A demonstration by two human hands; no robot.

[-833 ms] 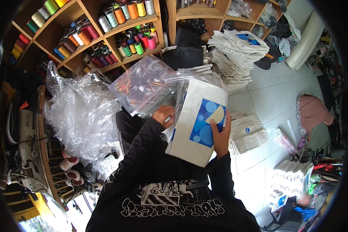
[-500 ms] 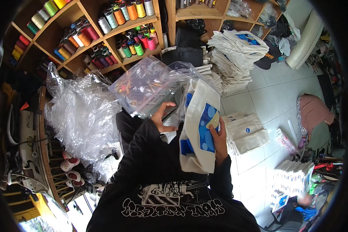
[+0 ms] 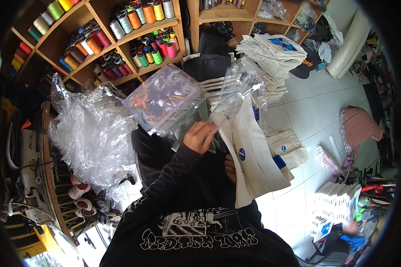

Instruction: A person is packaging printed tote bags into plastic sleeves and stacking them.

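Observation:
A cream canvas bag (image 3: 256, 162) with a round blue mark and blue patches is held up in front of me, tilted. Its far end is inside a clear plastic bag (image 3: 243, 84). My left hand (image 3: 199, 137) is closed at the near left edge of the plastic, by the canvas corner; its fingertips are partly hidden. My right hand (image 3: 230, 168) grips the canvas bag from its left edge, with most of the hand hidden behind the cloth. A packet of flat clear plastic bags (image 3: 165, 98) lies just beyond my left hand.
Crumpled clear plastic (image 3: 91, 138) is heaped on the left. Thread spools fill the wooden shelves (image 3: 116, 42). Stacks of canvas bags (image 3: 272, 66) stand ahead; another pile (image 3: 289, 149) lies on the tiled floor. A person in a brown head covering (image 3: 361, 127) sits at right.
The canvas bag has been turned over, from its blue printed face to the side with the round mark. My left hand has moved right and closed at the plastic. My right hand has shifted left.

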